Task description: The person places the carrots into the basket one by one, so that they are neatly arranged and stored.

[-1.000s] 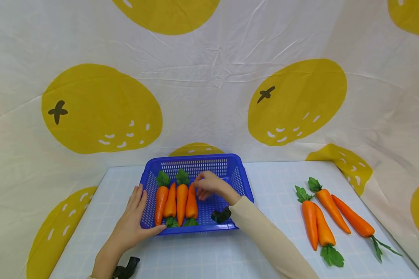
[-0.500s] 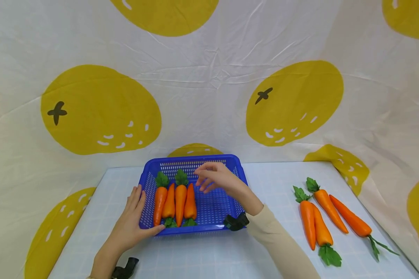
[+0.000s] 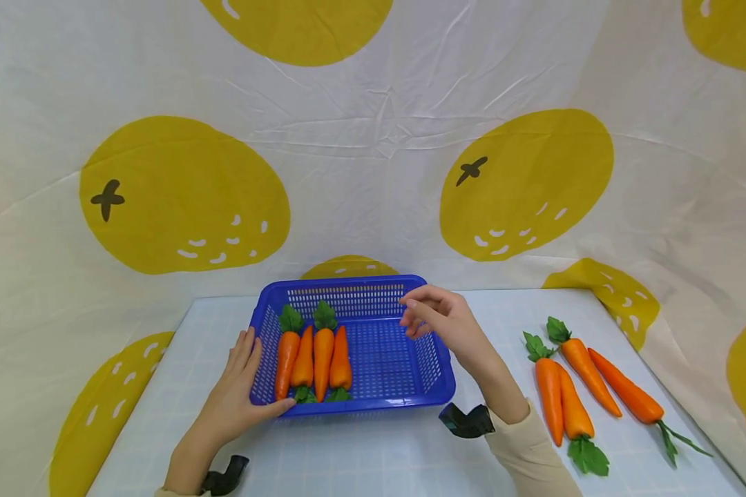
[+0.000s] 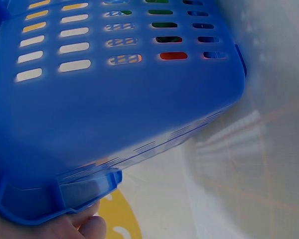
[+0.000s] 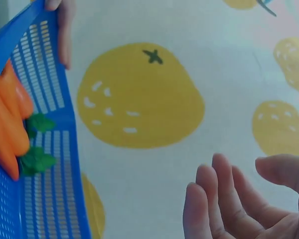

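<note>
A blue plastic basket point(image 3: 385, 402) holds several carrots point(image 3: 323, 362), laid side by side in its left half with leafy ends alternating. My left hand point(image 3: 239, 386) rests against the basket's front left corner, fingers straight along the left side and thumb at the front rim. In the left wrist view, fingertips point(image 4: 92, 226) show past the basket corner. My right hand point(image 3: 441, 317) hovers by the basket's right rim. Its fingers are loosely bent and hold nothing, with a gap between thumb and fingers in the right wrist view.
Several more carrots point(image 3: 578, 414) lie on the pale checked table point(image 3: 373, 455) to the right of the basket. Behind the table hangs a white cloth point(image 3: 360, 172) printed with big yellow fruit. Black straps with small mounts point(image 3: 466, 421) sit at both wrists.
My right hand has moved from beside the rightmost carrot in the basket up and right to the basket's right rim. My left hand and the carrots stay in place.
</note>
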Available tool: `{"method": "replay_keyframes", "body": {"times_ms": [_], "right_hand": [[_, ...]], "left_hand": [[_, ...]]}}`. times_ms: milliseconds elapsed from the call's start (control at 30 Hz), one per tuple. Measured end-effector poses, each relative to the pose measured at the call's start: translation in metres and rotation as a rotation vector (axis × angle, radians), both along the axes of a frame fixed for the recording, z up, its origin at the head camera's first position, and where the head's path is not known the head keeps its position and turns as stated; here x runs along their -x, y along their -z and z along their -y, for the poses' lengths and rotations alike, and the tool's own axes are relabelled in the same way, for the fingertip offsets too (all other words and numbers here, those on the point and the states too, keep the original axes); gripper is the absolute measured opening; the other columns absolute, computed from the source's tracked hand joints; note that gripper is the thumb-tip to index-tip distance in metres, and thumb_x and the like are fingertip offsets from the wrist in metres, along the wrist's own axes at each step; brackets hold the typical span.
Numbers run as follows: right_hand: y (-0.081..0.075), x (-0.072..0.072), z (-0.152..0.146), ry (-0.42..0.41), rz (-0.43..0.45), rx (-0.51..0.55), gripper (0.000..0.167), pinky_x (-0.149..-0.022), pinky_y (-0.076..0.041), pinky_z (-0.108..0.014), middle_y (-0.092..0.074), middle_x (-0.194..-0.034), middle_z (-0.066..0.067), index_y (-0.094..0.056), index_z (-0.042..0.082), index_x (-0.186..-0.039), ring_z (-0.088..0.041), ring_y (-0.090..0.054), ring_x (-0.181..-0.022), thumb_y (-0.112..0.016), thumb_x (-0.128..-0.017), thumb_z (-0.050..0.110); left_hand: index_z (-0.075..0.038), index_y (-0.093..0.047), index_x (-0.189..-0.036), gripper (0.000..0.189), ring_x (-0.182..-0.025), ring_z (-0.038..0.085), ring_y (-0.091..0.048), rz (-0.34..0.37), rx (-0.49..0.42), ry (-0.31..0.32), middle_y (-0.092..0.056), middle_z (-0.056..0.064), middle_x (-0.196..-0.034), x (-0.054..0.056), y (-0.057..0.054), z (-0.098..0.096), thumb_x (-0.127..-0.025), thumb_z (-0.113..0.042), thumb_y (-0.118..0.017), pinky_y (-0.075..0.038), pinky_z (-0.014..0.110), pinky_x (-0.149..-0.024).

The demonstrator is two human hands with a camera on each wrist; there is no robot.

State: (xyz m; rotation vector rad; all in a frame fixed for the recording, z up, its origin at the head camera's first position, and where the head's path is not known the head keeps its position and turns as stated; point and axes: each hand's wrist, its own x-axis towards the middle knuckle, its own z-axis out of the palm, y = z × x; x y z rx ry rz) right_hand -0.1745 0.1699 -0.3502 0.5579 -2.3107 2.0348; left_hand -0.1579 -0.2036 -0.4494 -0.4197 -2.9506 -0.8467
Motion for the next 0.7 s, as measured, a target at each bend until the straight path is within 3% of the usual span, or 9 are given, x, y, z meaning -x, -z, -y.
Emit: {"method": "replay_keyframes", "body": {"times_ms": [433, 700], "right_hand": [[-0.002, -0.027, -0.069, 0.264, -0.113, -0.103, 0.023, -0.070, -0.060, -0.032, -0.069, -0.086, -0.016, -0.064, -0.002, -0.109, -0.031, -0.067, -0.075, -0.058, -0.102, 0.019], [0.002, -0.036, -0.114, 0.431, -0.100, -0.125, 0.027, -0.069, -0.059, -0.025, -0.070, -0.087, -0.007, -0.063, -0.002, -0.114, -0.022, -0.067, -0.074, -0.057, -0.102, 0.022]], "left_hand": [[0.005, -0.015, -0.156, 0.124, -0.151, 0.035, 0.009, -0.005, 0.000, 0.007, 0.004, 0.018, -0.165, 0.000, 0.000, 0.000, -0.073, -0.062, -0.079, -0.015, 0.068, -0.112], [0.006, -0.015, -0.155, 0.125, -0.151, 0.035, 0.008, 0.003, 0.004, 0.003, 0.004, 0.017, -0.165, -0.001, -0.001, -0.001, -0.073, -0.063, -0.078, -0.015, 0.068, -0.112]]}}
